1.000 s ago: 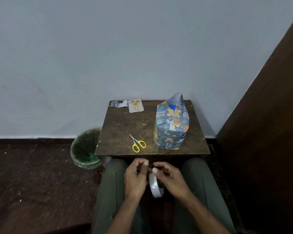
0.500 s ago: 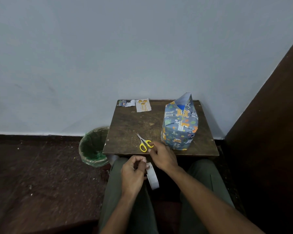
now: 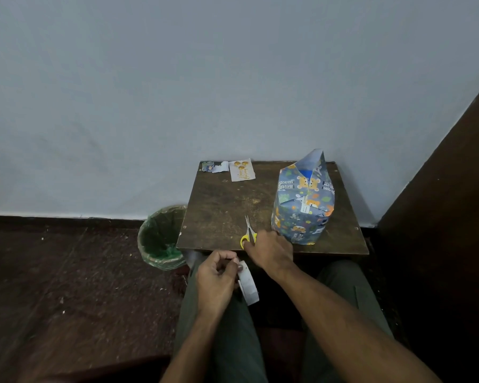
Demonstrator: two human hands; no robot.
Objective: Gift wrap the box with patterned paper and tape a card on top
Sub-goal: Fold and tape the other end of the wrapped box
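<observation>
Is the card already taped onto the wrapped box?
No, the card lies flat on the table, apart from the box.

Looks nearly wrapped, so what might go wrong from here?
The box stands with its top flap still sticking up untaped; it may spring open meanwhile. The right hand is reaching onto the scissors beside it and might bump the box. The tape roll dangles from the left hand; the freed end may restick.

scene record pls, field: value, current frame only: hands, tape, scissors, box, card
left hand: pinches tape roll over lap
right hand: on yellow scissors handles at table front edge; grip unclear
box: upright, wrapped in patterned paper, top flap open
card: flat at table's far edge, untaped
bin: on floor, left of table
</observation>
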